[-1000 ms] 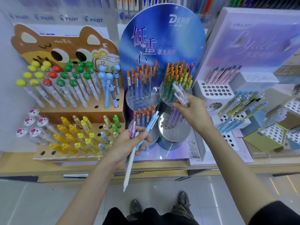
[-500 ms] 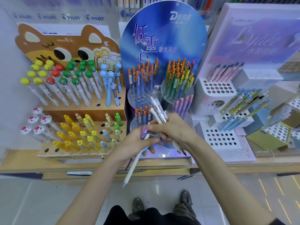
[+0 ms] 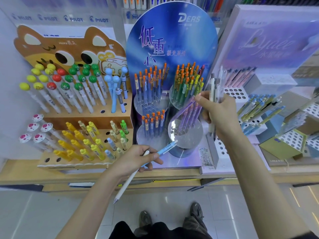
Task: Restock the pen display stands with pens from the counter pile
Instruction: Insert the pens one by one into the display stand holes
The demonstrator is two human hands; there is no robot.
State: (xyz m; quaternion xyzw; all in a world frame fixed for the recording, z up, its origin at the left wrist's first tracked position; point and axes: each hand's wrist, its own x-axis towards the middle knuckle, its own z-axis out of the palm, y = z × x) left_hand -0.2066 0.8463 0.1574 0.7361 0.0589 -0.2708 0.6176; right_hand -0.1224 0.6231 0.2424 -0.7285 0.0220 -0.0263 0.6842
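Where the purple pen (image 3: 184, 108) is: pinched between thumb and forefinger of the right hand (image 3: 222, 116), slanted tip-down just above the lower right tray (image 3: 194, 138) of the blue stand (image 3: 172, 40), beside the purple pens (image 3: 190, 116) seated there. Matching colour is judged to be the reason for this tray.
Right hand, other fingers: curled round a bundle (image 3: 214, 87) of pale pens, held upright against the palm, probably so that one pen can be placed at a time.
Left hand (image 3: 136, 159): closed round a blue pen (image 3: 165, 149) and a white pen (image 3: 126, 184), held low and clear of the trays, apparently as stock in waiting.
Tray: open holes are seen at its front, so room is judged to be there.
Counter pile: not made out; only pens in hand and in stands are seen.
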